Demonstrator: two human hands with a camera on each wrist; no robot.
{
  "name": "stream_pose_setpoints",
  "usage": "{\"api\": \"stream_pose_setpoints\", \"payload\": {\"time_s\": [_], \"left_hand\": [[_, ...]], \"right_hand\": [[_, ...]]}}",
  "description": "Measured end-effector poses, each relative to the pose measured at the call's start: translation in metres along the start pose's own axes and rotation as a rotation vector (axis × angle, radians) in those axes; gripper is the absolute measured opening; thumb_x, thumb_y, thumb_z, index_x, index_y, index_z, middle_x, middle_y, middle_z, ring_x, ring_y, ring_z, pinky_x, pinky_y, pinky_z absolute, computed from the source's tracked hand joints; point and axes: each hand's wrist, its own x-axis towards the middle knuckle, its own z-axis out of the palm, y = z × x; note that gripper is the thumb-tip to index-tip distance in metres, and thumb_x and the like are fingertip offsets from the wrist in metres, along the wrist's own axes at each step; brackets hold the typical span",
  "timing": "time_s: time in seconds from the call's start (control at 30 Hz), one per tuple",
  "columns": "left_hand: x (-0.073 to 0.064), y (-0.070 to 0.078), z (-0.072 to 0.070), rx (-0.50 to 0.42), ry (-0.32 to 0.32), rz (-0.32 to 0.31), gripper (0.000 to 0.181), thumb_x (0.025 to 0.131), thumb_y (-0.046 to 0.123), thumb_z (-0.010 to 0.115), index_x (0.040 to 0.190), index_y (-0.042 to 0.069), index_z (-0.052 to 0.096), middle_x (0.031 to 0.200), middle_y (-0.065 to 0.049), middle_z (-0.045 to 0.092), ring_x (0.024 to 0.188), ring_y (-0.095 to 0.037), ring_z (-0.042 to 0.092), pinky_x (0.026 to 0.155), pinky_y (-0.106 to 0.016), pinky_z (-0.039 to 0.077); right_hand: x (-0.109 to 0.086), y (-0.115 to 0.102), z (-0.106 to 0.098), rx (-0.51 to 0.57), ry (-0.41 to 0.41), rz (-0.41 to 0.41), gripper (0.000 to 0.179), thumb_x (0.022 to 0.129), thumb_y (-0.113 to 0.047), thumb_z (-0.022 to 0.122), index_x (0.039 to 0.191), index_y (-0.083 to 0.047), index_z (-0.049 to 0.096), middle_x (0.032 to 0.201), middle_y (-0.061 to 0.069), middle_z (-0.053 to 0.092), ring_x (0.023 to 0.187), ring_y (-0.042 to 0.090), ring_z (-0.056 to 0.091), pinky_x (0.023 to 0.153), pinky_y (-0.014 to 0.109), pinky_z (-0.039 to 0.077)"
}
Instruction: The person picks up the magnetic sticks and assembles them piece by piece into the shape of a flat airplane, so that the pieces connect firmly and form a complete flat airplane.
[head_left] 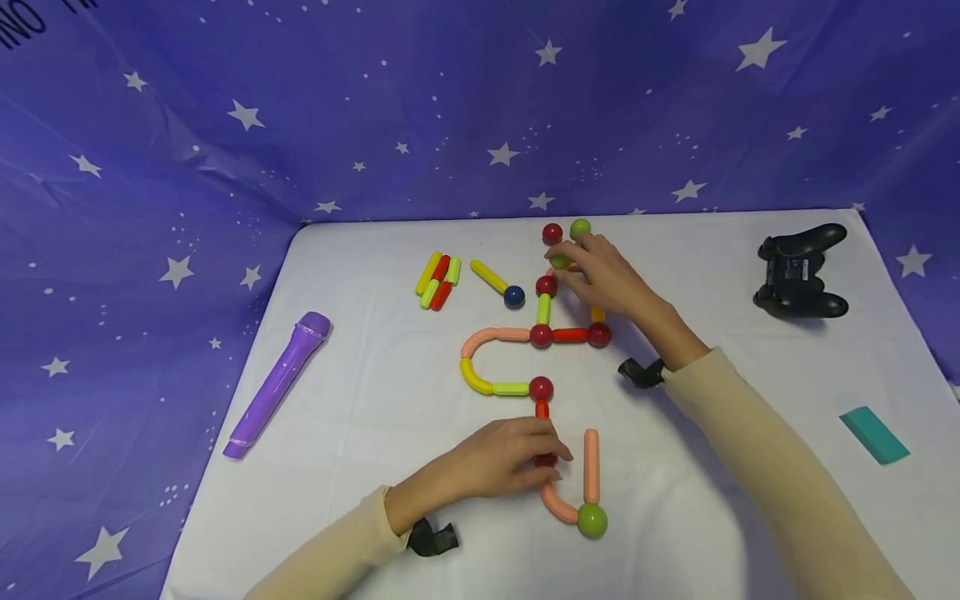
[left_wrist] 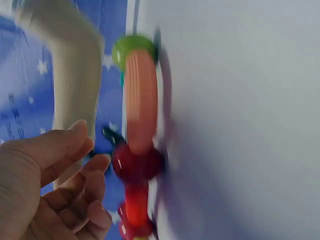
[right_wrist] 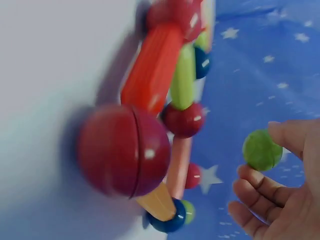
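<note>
My right hand (head_left: 606, 273) pinches a green ball (right_wrist: 262, 150) between thumb and fingertips, above the far end of a chain of rods and balls. Beneath it, the right wrist view shows an orange rod (right_wrist: 156, 201) joining a red ball (right_wrist: 122, 150) to a blue ball (right_wrist: 170, 216). My left hand (head_left: 498, 457) hovers beside the near part of the chain, its fingers loosely bent around nothing. By its fingertips in the left wrist view are a red ball (left_wrist: 137, 162) and a curved salmon rod (left_wrist: 141, 100), which leads to a green ball (head_left: 592, 521) bearing a straight salmon rod (head_left: 592, 465).
Several short rods (head_left: 437, 281) lie at the back left, near a yellow rod (head_left: 489, 277) attached to a blue ball (head_left: 513, 297). A loose red ball (head_left: 552, 233) sits at the back. Around are a purple microphone-like tube (head_left: 277, 385), a black game controller (head_left: 801, 271) and a teal block (head_left: 874, 434).
</note>
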Motion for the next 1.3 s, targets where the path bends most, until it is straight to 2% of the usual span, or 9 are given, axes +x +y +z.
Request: {"api": "stream_pose_setpoints", "payload": {"time_s": [0.1, 0.23, 0.37, 0.47, 0.67, 0.8, 0.97, 1.1, 1.3], "left_hand": [[-0.002, -0.015, -0.008, 0.08, 0.121, -0.023, 0.024, 0.089, 0.023, 0.073, 0.112, 0.017, 0.072, 0.105, 0.004, 0.063, 0.095, -0.007, 0.056, 0.084, -0.014, 0.047], [-0.006, -0.036, -0.015, 0.203, 0.235, -0.081, 0.026, 0.087, 0.023, 0.074, 0.112, 0.02, 0.072, 0.115, 0.002, 0.06, 0.104, -0.012, 0.055, 0.086, -0.024, 0.05], [-0.009, -0.052, -0.023, 0.243, 0.306, -0.133, 0.027, 0.086, 0.025, 0.075, 0.113, 0.021, 0.072, 0.127, -0.005, 0.057, 0.116, -0.019, 0.052, 0.096, -0.035, 0.048], [-0.011, -0.06, -0.026, 0.229, 0.328, -0.162, 0.028, 0.085, 0.024, 0.076, 0.112, 0.019, 0.071, 0.131, -0.008, 0.055, 0.124, -0.022, 0.049, 0.103, -0.041, 0.043], [-0.014, -0.068, -0.026, 0.217, 0.296, -0.202, 0.03, 0.084, 0.026, 0.078, 0.113, 0.019, 0.071, 0.134, -0.008, 0.054, 0.127, -0.023, 0.047, 0.107, -0.043, 0.04], [-0.015, -0.069, -0.024, 0.211, 0.259, -0.221, 0.035, 0.084, 0.029, 0.078, 0.117, 0.02, 0.069, 0.137, -0.008, 0.051, 0.128, -0.023, 0.046, 0.107, -0.043, 0.04], [-0.015, -0.07, -0.023, 0.209, 0.234, -0.231, 0.039, 0.084, 0.03, 0.078, 0.12, 0.02, 0.068, 0.139, -0.009, 0.05, 0.127, -0.024, 0.048, 0.104, -0.043, 0.041], [-0.014, -0.071, -0.022, 0.21, 0.228, -0.231, 0.038, 0.085, 0.028, 0.077, 0.12, 0.02, 0.067, 0.138, -0.009, 0.051, 0.124, -0.024, 0.05, 0.101, -0.041, 0.042], [-0.013, -0.071, -0.022, 0.211, 0.23, -0.221, 0.037, 0.085, 0.026, 0.077, 0.12, 0.02, 0.068, 0.135, -0.009, 0.053, 0.12, -0.023, 0.052, 0.097, -0.039, 0.043]], "right_hand": [[-0.036, -0.005, -0.002, 0.039, 0.056, -0.043, 0.037, 0.095, -0.02, 0.063, 0.131, -0.022, 0.056, 0.111, 0.012, 0.054, 0.096, 0.028, 0.048, 0.079, 0.042, 0.045], [-0.09, -0.012, 0.008, 0.081, 0.084, -0.077, 0.039, 0.092, -0.015, 0.067, 0.13, -0.02, 0.056, 0.103, 0.009, 0.056, 0.083, 0.023, 0.056, 0.066, 0.033, 0.046], [-0.137, -0.021, 0.027, 0.103, 0.009, -0.008, 0.043, 0.088, -0.015, 0.072, 0.128, -0.021, 0.057, 0.1, 0.002, 0.058, 0.081, 0.015, 0.057, 0.066, 0.026, 0.049], [-0.16, -0.027, 0.041, 0.136, -0.064, 0.064, 0.043, 0.087, -0.016, 0.073, 0.127, -0.02, 0.059, 0.097, -0.001, 0.058, 0.078, 0.011, 0.054, 0.064, 0.022, 0.048], [-0.176, -0.041, 0.06, 0.191, -0.131, 0.166, 0.046, 0.083, -0.028, 0.078, 0.125, -0.023, 0.06, 0.086, 0.0, 0.052, 0.065, 0.009, 0.047, 0.054, 0.021, 0.041], [-0.18, -0.05, 0.07, 0.162, -0.088, 0.187, 0.054, 0.077, -0.029, 0.083, 0.124, -0.023, 0.059, 0.084, 0.002, 0.049, 0.061, 0.009, 0.044, 0.051, 0.021, 0.038], [-0.185, -0.058, 0.077, 0.158, -0.041, 0.211, 0.059, 0.076, -0.017, 0.081, 0.129, -0.022, 0.055, 0.089, 0.004, 0.048, 0.06, 0.01, 0.041, 0.051, 0.022, 0.036], [-0.189, -0.06, 0.078, 0.191, -0.017, 0.226, 0.061, 0.077, -0.011, 0.079, 0.131, -0.022, 0.054, 0.091, 0.003, 0.049, 0.065, 0.011, 0.042, 0.053, 0.022, 0.037], [-0.192, -0.054, 0.077, 0.273, 0.03, 0.215, 0.066, 0.073, -0.006, 0.081, 0.131, -0.015, 0.052, 0.095, 0.002, 0.056, 0.075, 0.013, 0.046, 0.061, 0.022, 0.042]]}}
